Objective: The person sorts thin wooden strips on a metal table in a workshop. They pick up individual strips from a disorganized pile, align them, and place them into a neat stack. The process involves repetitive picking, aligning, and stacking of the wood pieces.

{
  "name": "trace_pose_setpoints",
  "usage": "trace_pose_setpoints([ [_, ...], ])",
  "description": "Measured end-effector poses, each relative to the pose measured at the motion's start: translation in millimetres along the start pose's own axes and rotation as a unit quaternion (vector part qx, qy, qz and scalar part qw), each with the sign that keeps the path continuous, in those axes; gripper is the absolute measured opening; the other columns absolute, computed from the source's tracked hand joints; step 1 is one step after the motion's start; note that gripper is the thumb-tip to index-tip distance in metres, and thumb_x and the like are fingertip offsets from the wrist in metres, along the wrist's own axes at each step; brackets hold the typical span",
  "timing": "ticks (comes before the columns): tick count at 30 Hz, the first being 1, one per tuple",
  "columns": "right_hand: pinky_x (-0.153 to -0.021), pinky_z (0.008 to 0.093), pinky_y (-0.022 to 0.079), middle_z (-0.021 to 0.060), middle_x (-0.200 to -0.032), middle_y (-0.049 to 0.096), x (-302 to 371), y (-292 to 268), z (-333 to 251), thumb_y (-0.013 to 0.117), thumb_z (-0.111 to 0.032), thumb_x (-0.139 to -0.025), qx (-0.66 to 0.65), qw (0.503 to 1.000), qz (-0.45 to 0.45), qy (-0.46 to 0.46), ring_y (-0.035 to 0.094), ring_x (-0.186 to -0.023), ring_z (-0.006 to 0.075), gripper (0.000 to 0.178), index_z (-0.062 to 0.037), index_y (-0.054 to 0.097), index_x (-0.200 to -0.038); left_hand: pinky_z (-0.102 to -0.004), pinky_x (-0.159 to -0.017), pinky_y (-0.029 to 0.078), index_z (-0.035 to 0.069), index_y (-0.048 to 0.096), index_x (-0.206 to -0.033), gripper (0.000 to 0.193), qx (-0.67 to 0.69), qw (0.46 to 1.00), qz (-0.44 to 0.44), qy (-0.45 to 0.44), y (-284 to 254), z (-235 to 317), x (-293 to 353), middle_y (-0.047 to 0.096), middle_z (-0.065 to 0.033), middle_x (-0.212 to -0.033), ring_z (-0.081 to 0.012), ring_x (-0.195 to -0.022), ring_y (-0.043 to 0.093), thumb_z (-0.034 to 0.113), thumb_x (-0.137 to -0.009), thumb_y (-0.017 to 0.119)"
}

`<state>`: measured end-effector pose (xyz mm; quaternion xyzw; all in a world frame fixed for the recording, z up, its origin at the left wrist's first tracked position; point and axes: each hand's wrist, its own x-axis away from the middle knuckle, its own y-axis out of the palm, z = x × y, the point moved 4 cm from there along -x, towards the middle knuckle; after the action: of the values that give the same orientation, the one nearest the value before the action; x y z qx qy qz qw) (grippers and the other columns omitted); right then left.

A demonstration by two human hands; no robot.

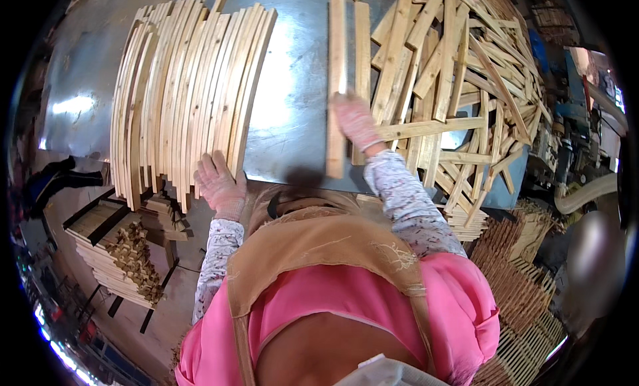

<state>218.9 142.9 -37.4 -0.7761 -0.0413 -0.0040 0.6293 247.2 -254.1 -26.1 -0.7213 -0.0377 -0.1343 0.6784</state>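
A grey metal table (293,113) carried a loose heap of wooden slats (466,73) at its right. Stacked wood pieces (126,253) sat on the floor at left, and piled sticks (526,286) lay at lower right.

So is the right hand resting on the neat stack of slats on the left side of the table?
No, the right hand lies on a single wooden slat beside the loose pile; the left hand touches the neat stack.
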Motion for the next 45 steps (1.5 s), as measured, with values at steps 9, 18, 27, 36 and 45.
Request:
trace_pose_setpoints([
  [9,-0.084,0.0495,0.059,0.0223,-0.095,0.074,-66,-7,-124,0.053,-0.032,-0.105,-0.186,0.976,-0.106,0.039,0.073,-0.092,0.0371,0.048,0.0025,0.063,-0.137,-0.0578,-0.131,0.021,0.011,0.039,-0.166,0.09,0.061,0.998,0.025,0.001,1,-2,-6,0.036,-0.0198,-0.169,-0.0434,-0.158,0.029,0.053,-0.093,0.073],
  [18,-0.094,0.0567,0.058,0.0256,-0.113,0.077,-12,-56,115,0.073,-0.035,-0.086,0.055,0.876,0.069,0.474,0.073,-0.112,0.0473,0.059,-0.0088,0.062,-0.138,-0.0555,-0.121,0.037,0.003,0.056,-0.147,0.073,0.186,0.981,0.053,0.014,-52,8,-34,0.051,-0.0253,-0.154,-0.0448,-0.142,0.047,0.039,-0.087,0.077],
  [27,-0.112,0.0425,0.053,0.0154,-0.137,0.068,-70,-120,-64,0.078,-0.02,-0.092,-0.143,0.988,0.021,-0.056,0.065,-0.125,0.039,0.065,-0.0111,0.057,-0.153,-0.0596,-0.126,0.029,0.011,0.061,-0.149,0.06,-0.053,0.863,0.313,0.393,-220,44,-153,0.064,-0.0194,-0.141,-0.0348,-0.137,0.056,0.049,-0.103,0.06],
  [36,-0.106,0.0555,0.052,0.0264,-0.129,0.071,-30,-69,-3,0.083,-0.039,-0.086,-0.069,0.931,0.088,0.349,0.067,-0.123,0.0438,0.072,-0.0081,0.058,-0.147,-0.046,-0.117,0.042,0.008,0.076,-0.117,0.045,-0.002,1.0,-0.021,0.015,-155,-90,-169,0.075,-0.0141,-0.108,-0.0307,-0.116,0.068,0.048,-0.101,0.065],
  [45,-0.1,0.0481,0.058,0.0298,-0.136,0.068,-19,-7,-69,0.078,-0.036,-0.092,-0.378,0.856,-0.02,0.352,0.071,-0.121,0.037,0.086,-0.0026,0.041,-0.162,-0.0476,-0.12,0.044,0.021,0.057,-0.152,0.063,0.003,0.984,0.165,-0.061,-80,-229,-172,0.05,-0.0143,-0.162,-0.0389,-0.144,0.053,0.034,-0.093,0.073],
])
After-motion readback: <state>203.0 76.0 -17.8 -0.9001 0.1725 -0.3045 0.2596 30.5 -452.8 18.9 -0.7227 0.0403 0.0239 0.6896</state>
